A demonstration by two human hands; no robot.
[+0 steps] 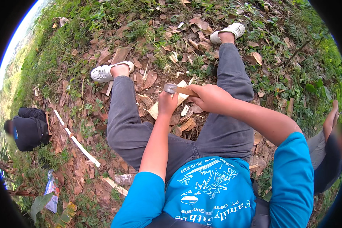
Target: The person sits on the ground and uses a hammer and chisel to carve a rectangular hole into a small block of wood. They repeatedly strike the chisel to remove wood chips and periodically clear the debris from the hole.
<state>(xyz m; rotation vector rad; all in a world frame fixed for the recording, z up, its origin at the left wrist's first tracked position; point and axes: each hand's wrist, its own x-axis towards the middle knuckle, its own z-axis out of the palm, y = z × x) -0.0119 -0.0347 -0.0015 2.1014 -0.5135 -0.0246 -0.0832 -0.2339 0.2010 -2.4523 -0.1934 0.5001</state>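
In the head view, the pale plank (154,110) lies on the ground between the person's legs (233,79), its ends toward two and eight o'clock. The right hand (211,97) grips a wooden-handled tool (183,91) from the three-o'clock side. The left hand (167,102) is curled narrow at six o'clock of the metal head; whatever it grips, I cannot tell. Short, controlled strokes seem best, left fingers clear of the head's path, plank bedded firmly rather than on loose leaves (188,124).
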